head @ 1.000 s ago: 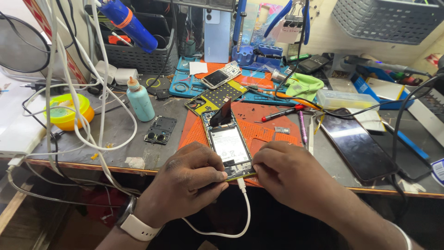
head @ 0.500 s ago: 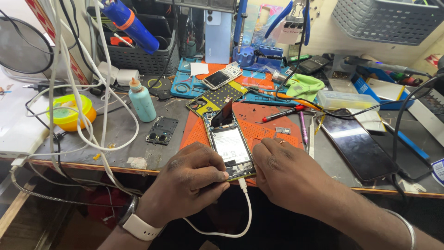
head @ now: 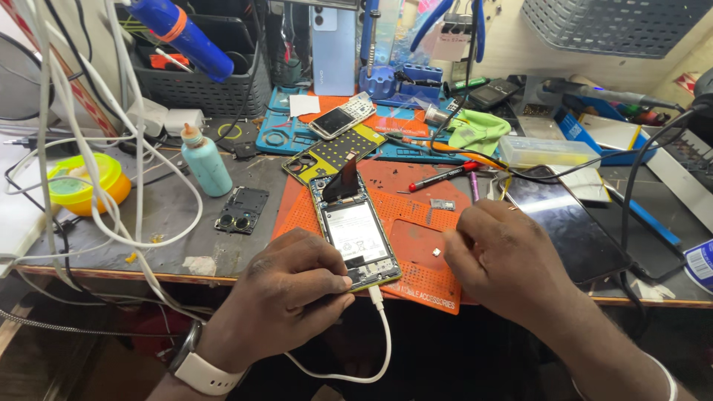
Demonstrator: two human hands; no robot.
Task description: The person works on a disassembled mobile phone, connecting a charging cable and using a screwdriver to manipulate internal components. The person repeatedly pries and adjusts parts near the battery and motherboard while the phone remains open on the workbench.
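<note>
An opened phone [head: 355, 230] with its back off lies on an orange work mat [head: 416, 245], its white battery showing and a black flex strip standing up at its top. A white cable [head: 371, 349] is plugged into its bottom end. My left hand [head: 293, 289], with a white watch on the wrist, grips the phone's lower left corner. My right hand [head: 505, 256] rests on the mat just right of the phone, fingers curled, apart from it; whether it pinches anything is hidden.
A dark detached screen [head: 564, 223], red-handled screwdriver [head: 445, 177], teal bottle [head: 206, 163], camera module [head: 241, 209], yellow-green phone frame [head: 334, 154], small phone [head: 342, 117], green cloth [head: 475, 130], yellow tub [head: 82, 182], hanging white cables [head: 89, 148] and black baskets [head: 200, 74] crowd the bench.
My right hand has drawn away from the phone's lower edge to the right onto the mat. My left hand stays on the phone's corner.
</note>
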